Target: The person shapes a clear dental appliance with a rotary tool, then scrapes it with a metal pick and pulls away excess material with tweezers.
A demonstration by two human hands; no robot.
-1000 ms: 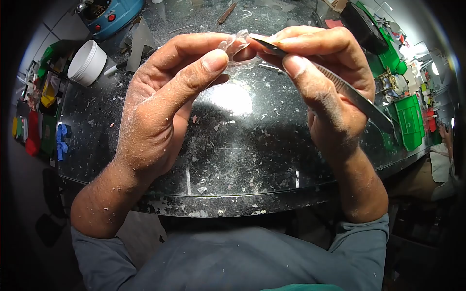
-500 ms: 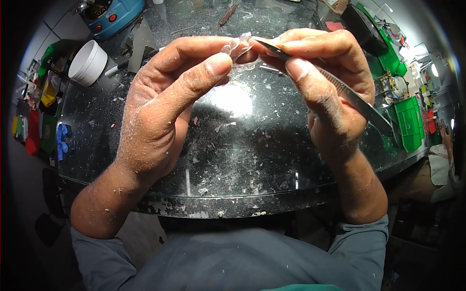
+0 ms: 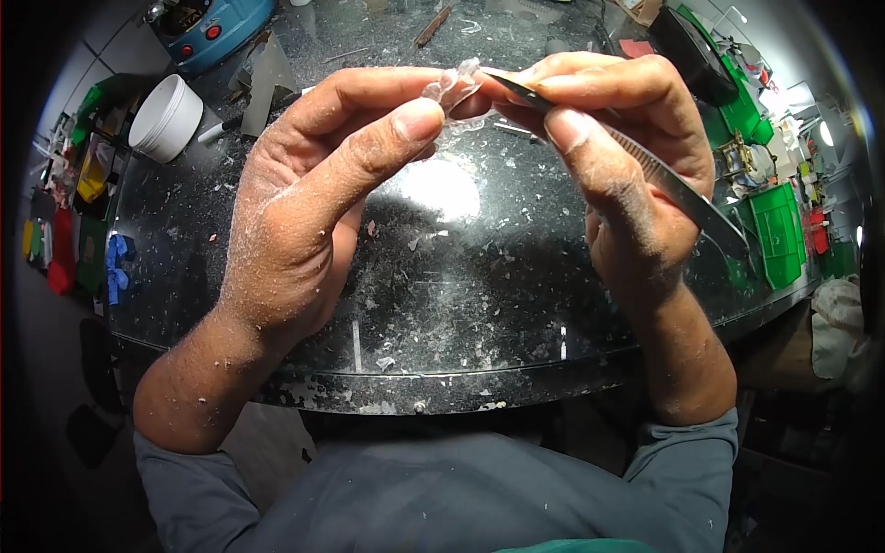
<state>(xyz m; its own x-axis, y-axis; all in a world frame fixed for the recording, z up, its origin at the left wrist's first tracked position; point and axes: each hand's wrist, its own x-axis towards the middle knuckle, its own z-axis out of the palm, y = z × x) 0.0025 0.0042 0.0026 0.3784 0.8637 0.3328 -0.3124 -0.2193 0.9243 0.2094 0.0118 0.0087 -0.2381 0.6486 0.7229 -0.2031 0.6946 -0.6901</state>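
Note:
Between the thumb and fingers of my left hand is a small clear, curved plastic piece, raised above the dark speckled table. My right hand grips a metal tool with a ridged handle, which looks like tweezers or a scalpel. Its pointed tip is beside the right edge of the clear piece; whether they touch I cannot tell. Pale dust covers both hands.
A white tub and a blue machine stand at the back left. A brown-handled tool lies at the back. To the right are a green bin and a black box. Blue scraps lie at the left edge.
The clear piece has tilted very slightly in my left fingers. Both hands are otherwise nearly still. At the far right edge, the partly seen person's hand is out of sight and the pale cloth has shifted.

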